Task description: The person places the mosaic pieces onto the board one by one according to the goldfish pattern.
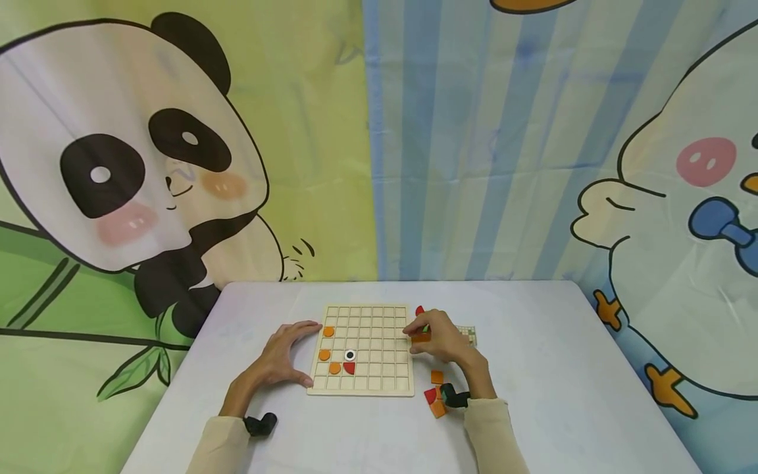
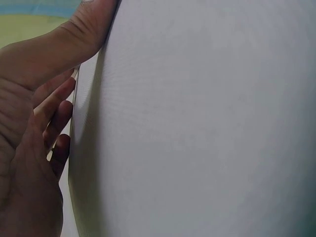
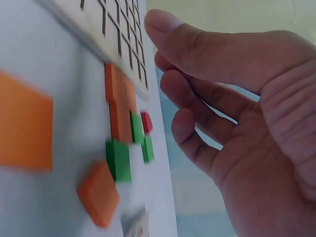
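Observation:
A pale wooden grid board (image 1: 379, 321) lies on the white table. On its left part sit several orange discs (image 1: 324, 355), a white disc with a black centre (image 1: 350, 355) and a red quarter-round piece (image 1: 349, 368). My left hand (image 1: 277, 355) spans the board's left edge, fingertips by the upper part and thumb at the lower corner. Over the right edge hovers my right hand (image 1: 443, 336), its fingers loosely bent. In the right wrist view, the thumb (image 3: 168, 24) stands apart from the fingers, and nothing shows between them.
Orange square pieces (image 1: 437, 377) and a red piece (image 1: 430, 395) lie right of the board, near the right wrist. Green blocks (image 3: 118, 160) sit among orange ones (image 3: 98, 192). A patterned card (image 1: 469, 333) is partly hidden behind the right hand. Printed curtains (image 1: 331, 164) hang behind the table.

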